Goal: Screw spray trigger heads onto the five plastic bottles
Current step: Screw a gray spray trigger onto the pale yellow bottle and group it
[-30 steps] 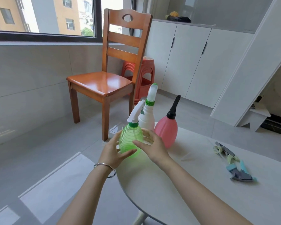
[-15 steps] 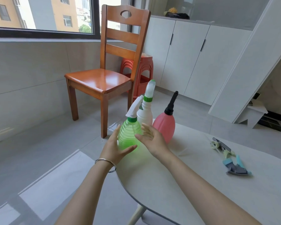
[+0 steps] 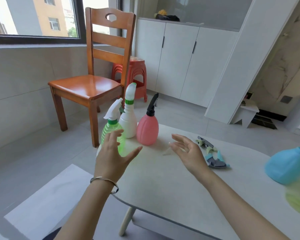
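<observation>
three capped bottles stand at the surface's far left edge: green bottle [image 3: 113,135], white bottle [image 3: 128,121], pink bottle [image 3: 147,129]. two loose trigger heads [image 3: 213,156] lie toward the right, near an uncapped blue bottle [image 3: 287,165]. these look light, thin-walled and slippery; hold the body, twist the collar. left hand [image 3: 113,157] and right hand [image 3: 189,151] hover, both grips released.

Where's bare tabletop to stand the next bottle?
Free: the near middle of the table, bordered by the left hand, the right hand and the front edge. Crowded: the far left corner, where the green bottle, white bottle and pink bottle cluster. The loose trigger heads and blue bottle fill the right.
</observation>
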Demonstrator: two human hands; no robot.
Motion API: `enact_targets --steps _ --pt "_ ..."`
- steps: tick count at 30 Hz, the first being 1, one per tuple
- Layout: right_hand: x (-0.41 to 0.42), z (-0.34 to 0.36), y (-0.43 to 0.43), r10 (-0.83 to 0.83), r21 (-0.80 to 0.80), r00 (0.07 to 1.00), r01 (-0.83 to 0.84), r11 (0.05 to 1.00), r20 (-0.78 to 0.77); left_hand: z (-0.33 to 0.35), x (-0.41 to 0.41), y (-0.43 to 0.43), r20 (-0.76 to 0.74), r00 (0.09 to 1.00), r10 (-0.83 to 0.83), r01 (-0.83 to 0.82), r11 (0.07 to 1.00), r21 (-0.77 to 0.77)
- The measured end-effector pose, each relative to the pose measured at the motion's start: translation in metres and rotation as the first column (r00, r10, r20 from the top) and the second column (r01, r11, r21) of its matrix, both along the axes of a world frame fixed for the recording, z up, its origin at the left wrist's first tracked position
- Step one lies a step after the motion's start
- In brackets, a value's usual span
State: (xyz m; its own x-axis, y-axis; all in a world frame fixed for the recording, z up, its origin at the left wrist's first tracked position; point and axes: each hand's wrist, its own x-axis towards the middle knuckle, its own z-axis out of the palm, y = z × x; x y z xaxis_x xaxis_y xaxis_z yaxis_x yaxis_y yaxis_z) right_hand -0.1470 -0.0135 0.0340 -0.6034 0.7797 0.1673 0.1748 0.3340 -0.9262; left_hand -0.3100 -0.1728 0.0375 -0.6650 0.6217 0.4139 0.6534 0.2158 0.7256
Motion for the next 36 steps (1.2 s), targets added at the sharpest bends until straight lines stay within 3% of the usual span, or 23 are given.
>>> enact_targets --steps 3,8,12,19,24,28,33,36 --pt "0.036 0.001 0.011 -0.078 0.009 0.997 0.079 0.997 -0.015 -0.003 0.038 0.028 0.054 0.978 -0.203 0.199 0.977 0.071" --pt "0.101 0.001 0.026 -0.192 0.020 0.981 0.192 0.981 -0.004 -0.032 0.085 0.080 -0.059 0.934 -0.352 0.340 0.929 -0.149" --pt "0.158 -0.004 0.037 -0.324 0.229 0.942 0.297 0.927 0.089 -0.046 0.119 0.114 -0.117 0.902 -0.416 0.377 0.889 -0.260" --pt "0.231 -0.005 0.054 -0.504 0.507 0.861 0.407 0.760 0.065 -0.057 0.177 0.152 -0.193 0.845 -0.498 0.409 0.836 -0.365" --pt "0.269 0.015 0.075 -0.641 0.698 0.762 0.506 0.507 -0.087 -0.063 0.207 0.172 -0.194 0.819 -0.539 0.461 0.821 -0.337" --pt "0.300 0.010 0.094 -0.745 0.598 0.648 0.662 0.451 -0.156 -0.067 0.217 0.180 -0.180 0.801 -0.571 0.495 0.800 -0.339" --pt "0.309 -0.005 0.105 -0.763 0.166 0.642 0.763 0.625 -0.077 -0.069 0.219 0.182 -0.124 0.810 -0.573 0.521 0.800 -0.297" --pt "0.304 -0.013 0.104 -0.742 0.111 0.667 0.744 0.659 -0.066 -0.069 0.219 0.181 -0.107 0.811 -0.575 0.532 0.802 -0.271"
